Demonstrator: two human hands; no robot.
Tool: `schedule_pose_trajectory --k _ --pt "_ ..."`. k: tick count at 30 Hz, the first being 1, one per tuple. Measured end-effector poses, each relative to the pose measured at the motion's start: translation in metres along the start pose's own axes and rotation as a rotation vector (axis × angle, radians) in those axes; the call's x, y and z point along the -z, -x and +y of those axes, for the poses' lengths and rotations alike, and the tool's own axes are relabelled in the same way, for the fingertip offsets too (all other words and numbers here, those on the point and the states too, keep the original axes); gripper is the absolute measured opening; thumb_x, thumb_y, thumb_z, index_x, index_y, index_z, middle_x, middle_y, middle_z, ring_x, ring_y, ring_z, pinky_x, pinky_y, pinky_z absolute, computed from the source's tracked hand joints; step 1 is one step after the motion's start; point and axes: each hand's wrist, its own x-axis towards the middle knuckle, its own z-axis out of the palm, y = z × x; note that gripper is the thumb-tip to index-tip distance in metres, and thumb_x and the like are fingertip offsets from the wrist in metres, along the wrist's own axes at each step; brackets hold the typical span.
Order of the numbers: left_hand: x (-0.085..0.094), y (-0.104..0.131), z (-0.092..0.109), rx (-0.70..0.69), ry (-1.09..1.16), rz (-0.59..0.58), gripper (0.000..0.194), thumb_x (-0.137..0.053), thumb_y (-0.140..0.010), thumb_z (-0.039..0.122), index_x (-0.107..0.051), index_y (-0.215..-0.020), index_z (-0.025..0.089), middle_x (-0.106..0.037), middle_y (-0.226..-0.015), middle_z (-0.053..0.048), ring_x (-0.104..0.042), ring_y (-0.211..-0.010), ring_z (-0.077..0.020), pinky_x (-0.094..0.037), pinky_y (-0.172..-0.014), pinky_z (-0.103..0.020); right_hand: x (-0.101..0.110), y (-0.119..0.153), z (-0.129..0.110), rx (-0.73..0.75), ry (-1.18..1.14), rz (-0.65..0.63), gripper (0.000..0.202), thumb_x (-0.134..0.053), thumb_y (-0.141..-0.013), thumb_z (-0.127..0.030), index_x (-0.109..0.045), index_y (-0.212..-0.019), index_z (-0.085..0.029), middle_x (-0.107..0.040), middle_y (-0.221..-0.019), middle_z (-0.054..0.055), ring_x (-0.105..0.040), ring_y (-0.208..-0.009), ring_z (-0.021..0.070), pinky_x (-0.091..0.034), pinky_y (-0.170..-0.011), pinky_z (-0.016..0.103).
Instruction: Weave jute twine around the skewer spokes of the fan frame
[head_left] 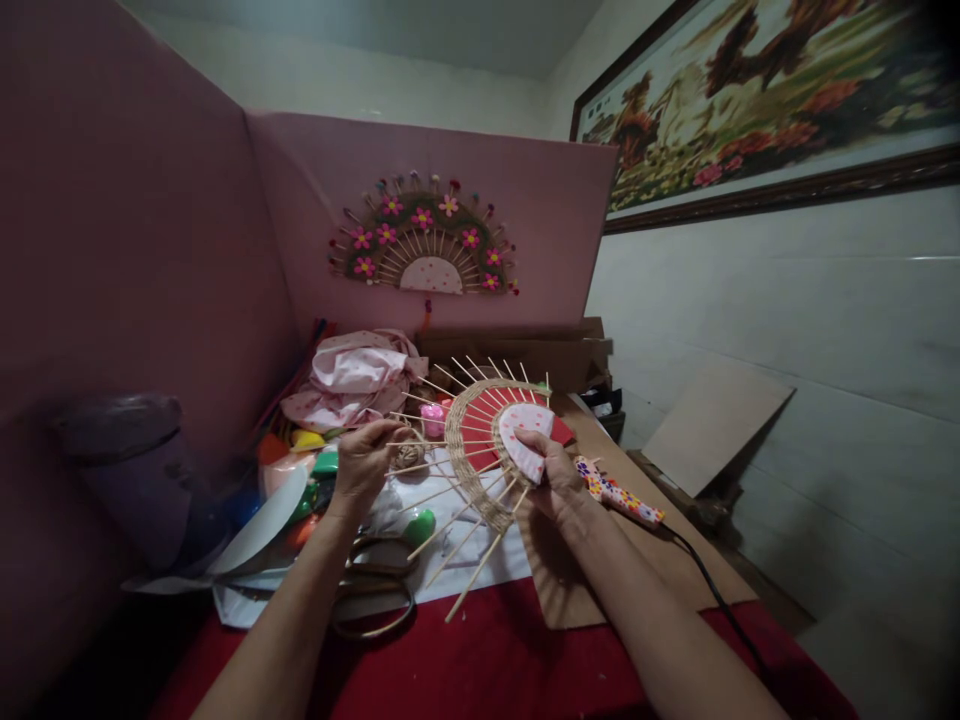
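A half-made craft fan (469,430) is held up over the table, tilted, with thin wooden sticks spreading out from a woven band of twine. Red material shows between the sticks, and a white half-circle with pink dots (523,428) covers the centre. My right hand (559,475) grips the fan at this half-circle, thumb on top. At the left stick tips, my left hand (371,455) is closed in a pinch; whether it holds a stick or a strand is unclear. Just behind the sticks lies a ball of twine (409,457).
Scissors (375,590) lie near the red cloth (465,660). A flower-patterned glue gun (619,492) with a black cord rests on cardboard (660,560). Dotted fabric (356,375) and colourful packets (307,438) sit at left. A finished fan (427,240) hangs on the pink board.
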Motion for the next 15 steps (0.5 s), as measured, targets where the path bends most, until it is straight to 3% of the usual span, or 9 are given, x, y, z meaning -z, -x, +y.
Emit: schedule_pose_trajectory --k 6,15 --pt "-0.014 0.008 0.009 0.147 0.096 -0.055 0.017 -0.068 -0.061 0.032 -0.069 -0.066 0.015 -0.064 -0.058 -0.002 -0.052 -0.051 -0.0110 -0.040 -0.048 -0.021 -0.006 0.008 0.007 -0.035 0.031 -0.037 0.019 -0.063 -0.061 -0.007 -0.061 -0.080 -0.009 -0.070 -0.071 0.007 -0.065 -0.058 0.0153 -0.056 -0.058 0.024" --pt "-0.020 0.012 0.005 0.190 0.179 -0.088 0.017 -0.068 -0.062 0.032 -0.067 -0.067 0.015 -0.063 -0.058 -0.001 -0.052 -0.051 -0.0105 -0.041 -0.048 -0.021 -0.007 0.011 0.008 -0.033 0.022 -0.042 0.022 -0.063 -0.060 -0.005 -0.061 -0.082 -0.009 -0.069 -0.069 0.004 -0.063 -0.053 0.0127 -0.055 -0.057 0.023"
